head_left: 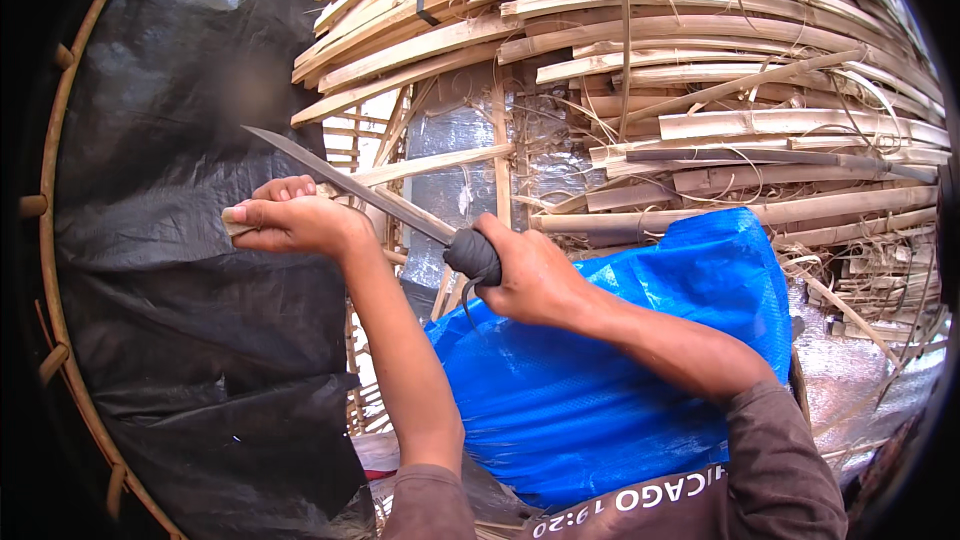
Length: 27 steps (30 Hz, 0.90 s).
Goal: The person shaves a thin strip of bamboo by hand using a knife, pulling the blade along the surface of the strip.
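Note:
My right hand [535,275] is closed round the dark wrapped handle of a long knife [340,178]. Its blade slants up and to the left, passing just above my left wrist. My left hand [300,218] is closed, palm partly up, over the black sheet. A pale bamboo strip [435,164] runs from behind the blade into its grip, and a light bit shows between thumb and fingers. How the strip lies inside that hand is hidden by the fingers. A blue plastic sheet [610,360] lies across my lap beneath my right forearm.
Split bamboo strips [720,40] are heaped at the far right, with thin curled shavings among them. A black plastic sheet [200,320] hangs at the left beside a bamboo pole [50,150]. Silvery sheeting [450,140] and bamboo slats show behind my hands.

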Available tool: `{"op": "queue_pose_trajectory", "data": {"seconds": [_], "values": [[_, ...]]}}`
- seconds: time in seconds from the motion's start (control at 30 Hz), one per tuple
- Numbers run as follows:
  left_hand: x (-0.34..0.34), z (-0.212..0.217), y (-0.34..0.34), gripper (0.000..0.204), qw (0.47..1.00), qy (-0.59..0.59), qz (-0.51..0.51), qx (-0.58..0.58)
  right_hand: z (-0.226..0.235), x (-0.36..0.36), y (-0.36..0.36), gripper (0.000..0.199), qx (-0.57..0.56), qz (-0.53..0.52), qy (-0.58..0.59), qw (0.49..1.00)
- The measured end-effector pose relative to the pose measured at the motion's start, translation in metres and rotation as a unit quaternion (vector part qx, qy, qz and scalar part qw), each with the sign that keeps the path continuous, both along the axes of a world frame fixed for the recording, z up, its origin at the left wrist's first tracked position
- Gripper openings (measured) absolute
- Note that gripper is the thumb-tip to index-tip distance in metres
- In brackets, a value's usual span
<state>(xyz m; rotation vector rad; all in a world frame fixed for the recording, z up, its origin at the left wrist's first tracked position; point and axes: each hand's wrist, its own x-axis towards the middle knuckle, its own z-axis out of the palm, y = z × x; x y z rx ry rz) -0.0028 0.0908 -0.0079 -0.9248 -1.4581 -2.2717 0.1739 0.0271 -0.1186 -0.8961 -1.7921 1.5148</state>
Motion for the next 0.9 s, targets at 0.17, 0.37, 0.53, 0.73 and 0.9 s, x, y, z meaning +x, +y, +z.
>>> {"op": "queue_pose_trajectory", "data": {"seconds": [0.17,0.37,0.53,0.73,0.9], "values": [[-0.003,-0.002,0.003,0.028,1.0,-0.006,0.022,0.007,-0.054,0.003,0.011,0.041,0.005,-0.047,-0.075,0.996],[-0.006,-0.006,-0.008,0.028,1.0,-0.017,0.02,0.009,-0.017,0.008,0.004,0.036,0.005,-0.023,-0.069,0.997],[0.005,-0.007,-0.009,0.028,1.0,0.003,0.017,0.015,-0.017,0.002,0.005,0.033,0.004,-0.033,-0.05,0.998],[-0.009,-0.013,-0.018,0.027,0.999,-0.037,0.029,0.027,-0.037,0.004,0.009,0.035,0.015,-0.024,-0.118,0.993],[-0.003,-0.012,-0.023,0.028,0.999,-0.001,0.018,0.026,0.013,0.001,0.002,0.035,0.054,0.03,-0.068,0.996]]}}
